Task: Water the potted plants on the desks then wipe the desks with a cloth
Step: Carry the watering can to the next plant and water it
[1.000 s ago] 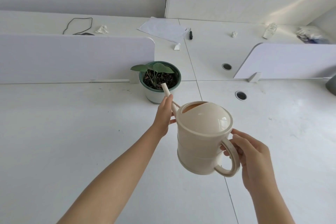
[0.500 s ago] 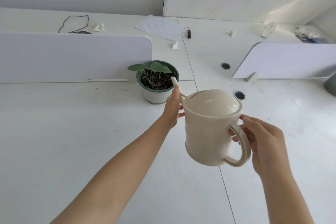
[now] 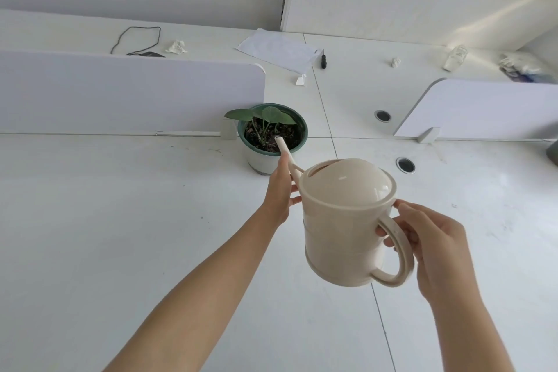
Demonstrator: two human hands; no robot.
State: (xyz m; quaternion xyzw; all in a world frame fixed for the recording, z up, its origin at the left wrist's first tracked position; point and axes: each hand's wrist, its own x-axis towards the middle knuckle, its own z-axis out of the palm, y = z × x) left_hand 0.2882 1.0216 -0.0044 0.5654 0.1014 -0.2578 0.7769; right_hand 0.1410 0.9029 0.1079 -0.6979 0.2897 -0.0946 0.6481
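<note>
A cream watering can [image 3: 344,220] hangs in the air over the white desk [image 3: 120,220]. My right hand [image 3: 428,244] grips its loop handle. My left hand [image 3: 282,187] holds the thin spout near its base. The spout tip [image 3: 279,139] sits over the dark soil of a small potted plant [image 3: 271,133] with green leaves in a green-rimmed white pot. The pot stands at the end of the left divider. No cloth is in view.
Two low white dividers [image 3: 129,90] [image 3: 483,109] stand across the desks. Cable holes [image 3: 405,164] [image 3: 382,115] lie right of the pot. On the far desk are a paper sheet [image 3: 277,48], a black cable [image 3: 136,39], a pen [image 3: 323,60], crumpled tissues and a plastic bottle [image 3: 455,57].
The can drew back from the pot and then moved forward again. The spout tip is now over the soil.
</note>
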